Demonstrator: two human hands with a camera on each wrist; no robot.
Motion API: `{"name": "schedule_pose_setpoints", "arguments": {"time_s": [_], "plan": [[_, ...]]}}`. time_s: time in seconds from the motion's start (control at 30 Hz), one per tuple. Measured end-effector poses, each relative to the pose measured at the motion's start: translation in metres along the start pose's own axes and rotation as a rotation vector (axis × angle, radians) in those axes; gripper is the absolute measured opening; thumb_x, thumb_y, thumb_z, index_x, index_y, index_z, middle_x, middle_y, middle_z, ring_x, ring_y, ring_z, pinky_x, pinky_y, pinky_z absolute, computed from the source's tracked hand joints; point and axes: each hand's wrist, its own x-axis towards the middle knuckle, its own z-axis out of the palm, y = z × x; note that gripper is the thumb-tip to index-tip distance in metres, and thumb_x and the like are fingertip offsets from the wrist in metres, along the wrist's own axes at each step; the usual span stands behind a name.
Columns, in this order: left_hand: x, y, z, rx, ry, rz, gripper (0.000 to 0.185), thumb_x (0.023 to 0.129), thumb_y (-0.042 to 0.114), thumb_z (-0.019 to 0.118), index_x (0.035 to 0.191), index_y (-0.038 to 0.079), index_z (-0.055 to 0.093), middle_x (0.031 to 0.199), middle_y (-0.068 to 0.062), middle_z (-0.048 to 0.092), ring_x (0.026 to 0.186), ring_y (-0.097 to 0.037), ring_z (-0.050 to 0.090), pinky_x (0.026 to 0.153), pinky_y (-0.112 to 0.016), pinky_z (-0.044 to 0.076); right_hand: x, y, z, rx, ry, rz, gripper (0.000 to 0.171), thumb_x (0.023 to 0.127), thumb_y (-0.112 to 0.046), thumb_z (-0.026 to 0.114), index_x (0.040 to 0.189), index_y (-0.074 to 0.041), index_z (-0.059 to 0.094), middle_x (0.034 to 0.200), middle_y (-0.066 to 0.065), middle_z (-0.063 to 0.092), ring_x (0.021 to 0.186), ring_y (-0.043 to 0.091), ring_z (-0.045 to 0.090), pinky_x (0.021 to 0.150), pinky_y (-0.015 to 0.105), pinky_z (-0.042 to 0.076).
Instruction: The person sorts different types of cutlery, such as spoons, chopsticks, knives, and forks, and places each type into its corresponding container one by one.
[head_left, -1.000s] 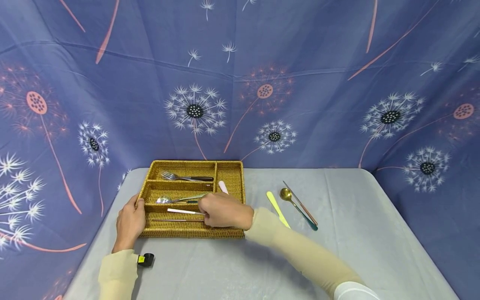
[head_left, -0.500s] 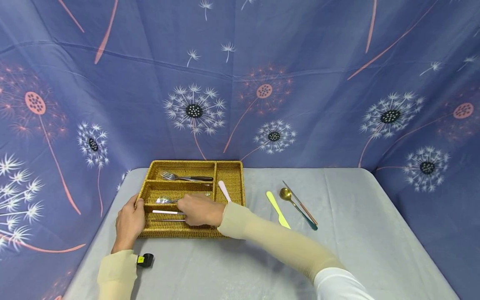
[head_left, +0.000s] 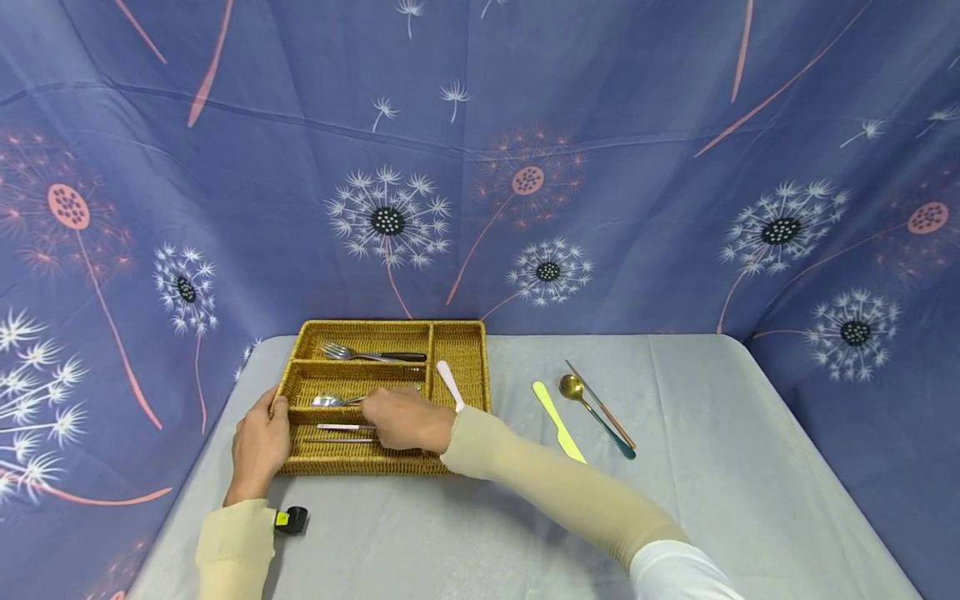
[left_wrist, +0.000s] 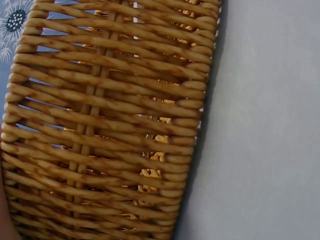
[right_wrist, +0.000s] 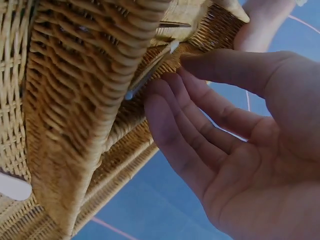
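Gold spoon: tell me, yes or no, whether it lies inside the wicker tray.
No: the gold spoon lies on the grey table, right of the wicker tray, beside the yellow knife.

My right hand covers the near end of the thin white-handled utensil in the front compartment of the woven wicker cutlery tray, so I cannot tell whether my fingertips touch it. The silver spoon's handle also runs under that hand. My left wrist view shows only basket weave and grey tablecloth; my left hand is barely in it.
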Motion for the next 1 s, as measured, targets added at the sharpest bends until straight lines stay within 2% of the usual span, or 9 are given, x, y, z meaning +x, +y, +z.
{"name": "schedule_pose_setpoints", "arguments": {"time_s": [0.1,0.17,0.33,0.5,0.73,1.0], "plan": [[0.001,0.0,0.001,-0.001,-0.009,-0.004,0.063,0.116,0.039,0.024,0.166,0.004,0.039,0.161,-0.032,0.044,0.142,-0.061,0.043,0.115,-0.075,0.033,-0.01,0.008,-0.002,0.054,0.052,-0.02,0.04,0.093,0.004,0.071,0.071,-0.017,0.046,0.066,-0.007,0.038,0.057,0.005,0.034,0.048,0.019,0.031],[0.001,0.0,0.001,-0.002,-0.014,-0.001,0.063,0.116,0.039,0.024,0.166,0.004,0.038,0.161,-0.032,0.044,0.142,-0.061,0.043,0.115,-0.075,0.033,-0.02,0.013,-0.005,0.074,0.099,-0.036,0.034,0.095,-0.002,0.073,0.075,-0.017,0.051,0.069,-0.009,0.041,0.059,0.004,0.035,0.051,0.019,0.03],[0.002,-0.001,0.002,-0.002,-0.016,0.001,0.063,0.116,0.039,0.024,0.166,0.003,0.038,0.161,-0.032,0.044,0.141,-0.062,0.043,0.114,-0.075,0.033,-0.052,0.025,-0.011,0.154,0.183,-0.022,0.004,0.101,-0.013,0.074,0.098,-0.014,0.072,0.086,-0.01,0.066,0.063,-0.003,0.051,0.059,0.017,0.043],[0.001,-0.001,0.002,-0.007,-0.015,0.0,0.063,0.116,0.04,0.024,0.166,0.004,0.038,0.161,-0.032,0.044,0.142,-0.061,0.042,0.114,-0.076,0.033,-0.088,0.038,-0.01,0.264,0.247,0.057,0.01,0.102,-0.015,0.073,0.11,-0.01,0.076,0.091,-0.008,0.069,0.068,0.0,0.058,0.061,0.021,0.049],[0.001,-0.001,0.001,-0.005,-0.014,0.008,0.064,0.116,0.04,0.023,0.166,0.003,0.038,0.161,-0.033,0.044,0.141,-0.062,0.043,0.113,-0.075,0.034,-0.14,0.06,0.001,0.309,0.386,0.151,0.007,0.098,-0.01,0.074,0.105,-0.01,0.076,0.088,-0.01,0.064,0.077,0.015,0.065,0.065,0.025,0.05],[0.001,-0.002,0.0,-0.01,-0.002,0.01,0.064,0.116,0.04,0.023,0.166,0.004,0.039,0.161,-0.032,0.045,0.14,-0.062,0.044,0.112,-0.075,0.036,-0.18,0.081,0.014,0.33,0.445,0.232,0.011,0.095,-0.005,0.076,0.098,-0.015,0.074,0.086,-0.013,0.063,0.075,0.009,0.059,0.062,0.021,0.048]]}}
